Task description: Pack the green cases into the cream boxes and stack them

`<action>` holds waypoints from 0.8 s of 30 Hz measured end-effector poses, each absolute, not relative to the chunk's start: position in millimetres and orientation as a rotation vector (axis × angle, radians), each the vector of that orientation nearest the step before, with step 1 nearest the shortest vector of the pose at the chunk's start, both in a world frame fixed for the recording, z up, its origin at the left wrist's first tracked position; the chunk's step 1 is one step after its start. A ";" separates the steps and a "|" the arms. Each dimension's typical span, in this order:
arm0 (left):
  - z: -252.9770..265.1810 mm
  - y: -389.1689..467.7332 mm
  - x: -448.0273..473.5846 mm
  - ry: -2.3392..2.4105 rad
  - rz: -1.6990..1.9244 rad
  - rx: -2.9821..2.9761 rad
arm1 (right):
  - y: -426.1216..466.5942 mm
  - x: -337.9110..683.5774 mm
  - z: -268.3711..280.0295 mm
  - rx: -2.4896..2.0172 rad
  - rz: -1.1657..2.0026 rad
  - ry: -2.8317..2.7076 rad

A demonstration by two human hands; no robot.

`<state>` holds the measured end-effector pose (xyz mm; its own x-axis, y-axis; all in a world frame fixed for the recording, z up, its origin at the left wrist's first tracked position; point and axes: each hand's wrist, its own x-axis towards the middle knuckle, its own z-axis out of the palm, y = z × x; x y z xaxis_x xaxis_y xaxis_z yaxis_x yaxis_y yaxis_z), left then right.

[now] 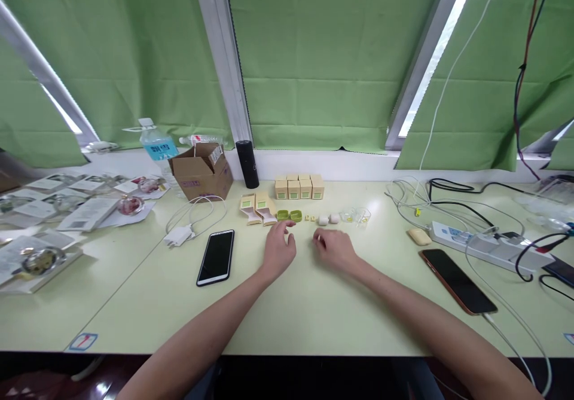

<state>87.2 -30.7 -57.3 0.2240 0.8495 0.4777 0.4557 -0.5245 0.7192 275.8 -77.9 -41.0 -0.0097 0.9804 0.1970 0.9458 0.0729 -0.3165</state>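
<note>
My left hand (278, 249) is held over the table, its fingers stretched forward and the thumb apart, with nothing in it. Just beyond its fingertips are two small green trays (295, 215) and two opened cardboard boxes (265, 207). My right hand (334, 247) rests to the right with its fingers curled in, and no object shows in them. Past that hand lie two small white rounded pieces (323, 220) and clear plastic pieces (361, 216). Tiny yellow pieces (313, 217) lie between the trays and the white pieces.
Several closed small boxes (317, 187) stand at the back. On the left are a phone (216, 257), a charger (179, 235), a carton (204, 173) and packaged items (89, 213). On the right lie another phone (458, 280), a power strip (488, 247) and loose cables.
</note>
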 end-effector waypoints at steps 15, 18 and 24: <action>-35.1 42.6 105.8 1.561 0.585 2.595 | -98.4 259.8 -55.8 -1.804 0.056 -2.304; -37.4 45.3 113.8 1.553 0.620 2.563 | -99.2 260.0 -55.0 -1.794 0.038 -2.312; -34.8 21.5 99.4 1.366 0.900 2.413 | -98.5 260.4 -58.4 -1.763 -0.022 -2.289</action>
